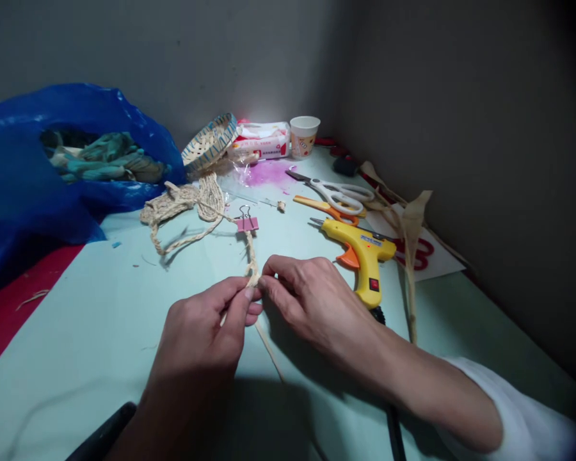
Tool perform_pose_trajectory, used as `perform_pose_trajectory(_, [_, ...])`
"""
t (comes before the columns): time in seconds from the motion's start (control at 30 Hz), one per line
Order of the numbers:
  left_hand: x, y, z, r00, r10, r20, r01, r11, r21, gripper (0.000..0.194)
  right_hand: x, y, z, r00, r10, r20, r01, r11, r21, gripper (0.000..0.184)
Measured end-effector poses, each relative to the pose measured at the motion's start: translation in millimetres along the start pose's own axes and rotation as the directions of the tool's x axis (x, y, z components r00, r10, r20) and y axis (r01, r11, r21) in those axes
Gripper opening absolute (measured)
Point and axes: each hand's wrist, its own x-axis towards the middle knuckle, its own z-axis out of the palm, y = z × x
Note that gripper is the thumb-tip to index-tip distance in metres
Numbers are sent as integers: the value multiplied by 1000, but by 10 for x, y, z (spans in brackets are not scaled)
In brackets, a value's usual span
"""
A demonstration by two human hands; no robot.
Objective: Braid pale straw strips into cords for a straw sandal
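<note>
A pale straw braid point(250, 256) runs across the light green table point(100, 333) from a coiled woven piece point(187, 200) toward me. A pink binder clip point(246, 223) is clamped on the braid partway along. My left hand point(206, 333) pinches the near end of the braid between thumb and fingers. My right hand point(307, 298) meets it from the right, fingertips closed on the same end. Loose straw strands point(271, 352) trail from under my hands toward me.
A yellow glue gun point(362, 256) lies just right of my hands, with orange-handled scissors point(329, 208) and white scissors point(340, 192) behind it. A blue plastic bag point(38, 179) fills the left. A small woven basket point(210, 141), tissue pack point(262, 141), paper cup point(304, 134) and dry husk strips point(410, 243) stand near the walls.
</note>
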Motion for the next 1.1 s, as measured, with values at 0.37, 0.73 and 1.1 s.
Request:
perform_pose_trajectory(0.37, [-174,15,149,858,385,-340,-216,871,442,17,4,1,61,995,-14,-96,27,990,138,22])
perform_pose_trajectory(0.73, [-239,-7,148,862,428,-273,-212,792,572,11,9,-5,60,996,9,-94,8,984,176,22])
perform_pose_trajectory(1.1, [-256,-130,99,648,757,-91,-476,495,727,17,30,54,152,998,36,-57,-11,924,382,21])
